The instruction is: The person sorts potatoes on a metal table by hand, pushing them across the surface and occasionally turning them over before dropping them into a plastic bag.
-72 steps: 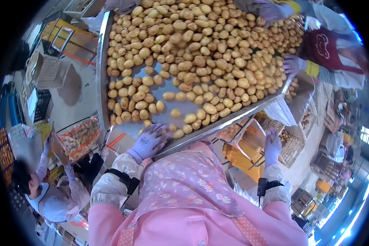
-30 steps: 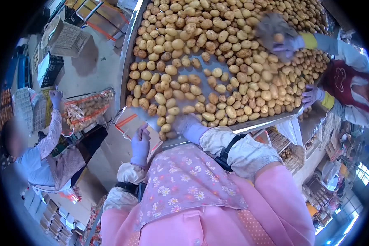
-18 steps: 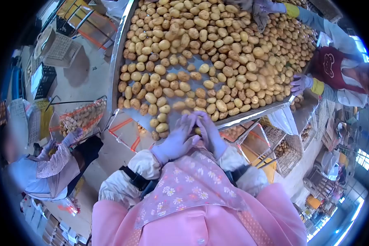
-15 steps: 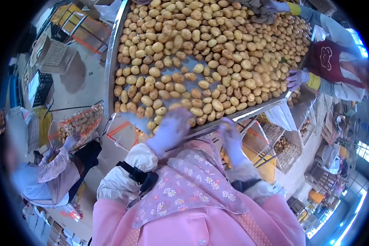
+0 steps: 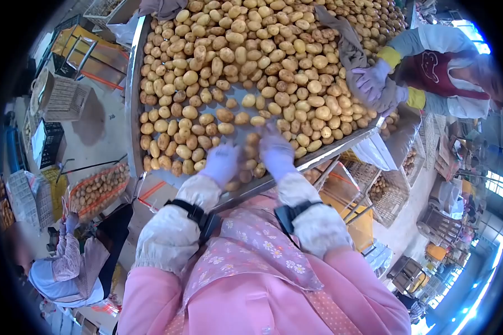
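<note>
Many pale brown potatoes [image 5: 313,100] cover a metal-edged sorting table [image 5: 133,106]. My left hand [image 5: 222,163], in a lavender glove, lies low among the potatoes by the near edge, its fingers stretched forward and partly blurred. To its right, my right hand [image 5: 276,149], gloved alike, reaches over the table with fingers extended and smeared at the tips. Between the two hands are a few motion-blurred potatoes [image 5: 250,152]. Neither hand visibly grips one. Bare grey tabletop [image 5: 237,95] shows beyond them.
At the right, a co-worker's gloved hands [image 5: 371,81] hold a grey-brown cloth [image 5: 346,42] over the table. Crates of potatoes [image 5: 381,190] stand below the right edge. On the left, another person [image 5: 67,273] sits beside an orange-edged net bag of potatoes [image 5: 99,191].
Both my hands have moved farther onto the table, the right coming in from the near edge. The co-worker's two hands have come together at the cloth. My view has shifted slightly.
</note>
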Demonstrator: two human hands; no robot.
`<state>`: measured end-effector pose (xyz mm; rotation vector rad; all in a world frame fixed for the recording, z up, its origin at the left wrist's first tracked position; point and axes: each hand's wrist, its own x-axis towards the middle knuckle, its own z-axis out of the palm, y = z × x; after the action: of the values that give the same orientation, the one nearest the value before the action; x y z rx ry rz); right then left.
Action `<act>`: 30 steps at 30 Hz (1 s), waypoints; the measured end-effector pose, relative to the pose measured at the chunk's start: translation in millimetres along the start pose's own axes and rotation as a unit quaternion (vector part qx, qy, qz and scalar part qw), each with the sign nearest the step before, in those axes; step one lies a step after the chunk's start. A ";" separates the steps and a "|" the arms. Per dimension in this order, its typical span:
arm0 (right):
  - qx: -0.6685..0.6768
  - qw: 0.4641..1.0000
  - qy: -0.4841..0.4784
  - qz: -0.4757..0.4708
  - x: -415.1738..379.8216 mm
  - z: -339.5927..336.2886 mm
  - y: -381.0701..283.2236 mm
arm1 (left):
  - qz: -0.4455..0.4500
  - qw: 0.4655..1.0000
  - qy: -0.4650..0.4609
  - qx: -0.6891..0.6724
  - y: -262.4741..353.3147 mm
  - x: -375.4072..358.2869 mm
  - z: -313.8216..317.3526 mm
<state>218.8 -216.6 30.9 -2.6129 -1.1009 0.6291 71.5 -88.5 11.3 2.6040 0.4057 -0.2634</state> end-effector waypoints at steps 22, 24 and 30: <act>-0.228 0.926 -0.245 -0.175 26.3 49.7 -115.5 | -0.331 0.653 0.239 -0.638 -36.5 -88.9 -24.1; -0.252 0.913 -0.257 -0.191 14.7 40.2 -102.0 | -0.332 0.609 0.244 -0.678 -29.4 -84.2 -22.3; 0.070 0.990 -0.100 -0.075 -24.9 44.8 -69.4 | -0.326 0.535 0.192 -0.755 -5.2 -61.1 -10.1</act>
<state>138.9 -184.7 24.7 -2.3629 -1.2462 0.9135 13.7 -93.6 33.5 0.6378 1.0978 0.3535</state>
